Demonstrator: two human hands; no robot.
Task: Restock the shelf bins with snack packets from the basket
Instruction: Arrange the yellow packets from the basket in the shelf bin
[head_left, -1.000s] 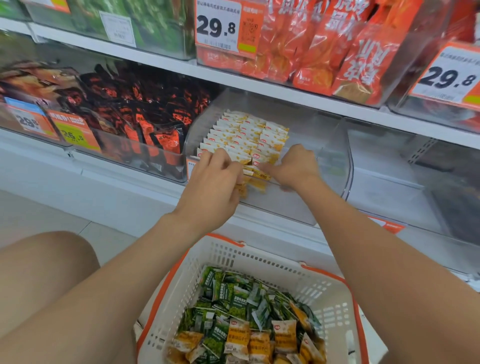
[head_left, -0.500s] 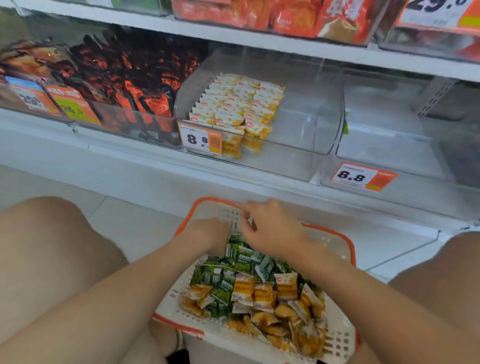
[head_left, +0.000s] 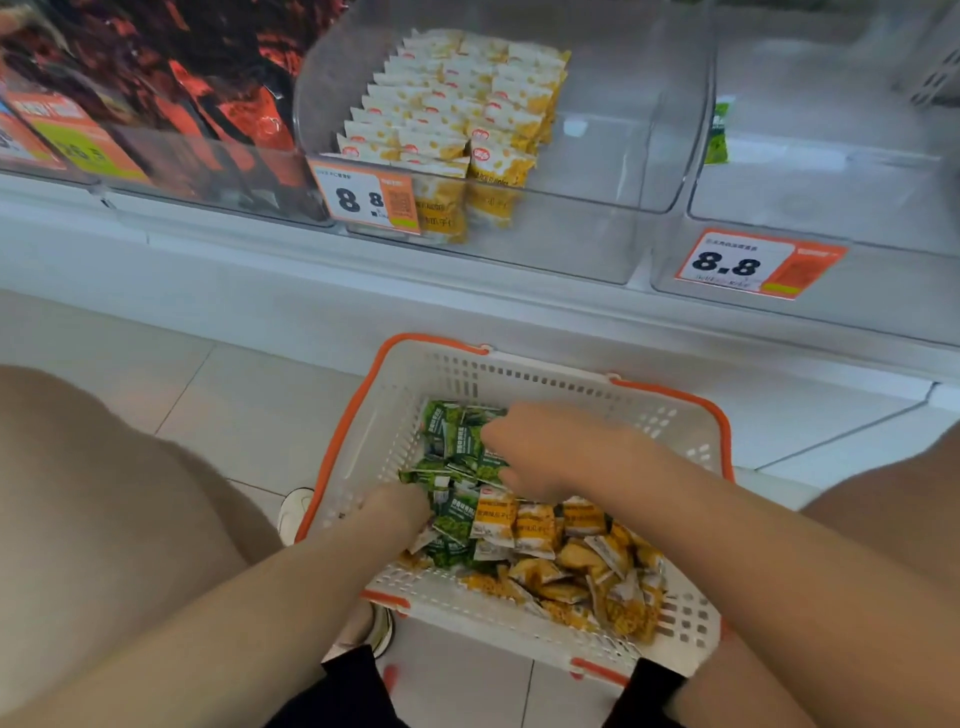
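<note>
While both hands reach into the far-left corner of the white perforated plastic basket with the orange rim, I read the grip as follows. The left hand has its fingers buried in the heap of small green foil snack packets — whether they clasp any, I cannot tell. The right hand lies palm-down over the same heap, fingers aimed at 9 o'clock; its hold is equally hidden. Yellow foil snack packets fill the basket toward 5 o'clock. From the heap, the nearly bare clear plastic shelf bin stands at 1 o'clock, and the clear bin of upright yellow-and-white packets at 12. I judge the right hand nearer the bare bin — the likelier carrier.
</note>
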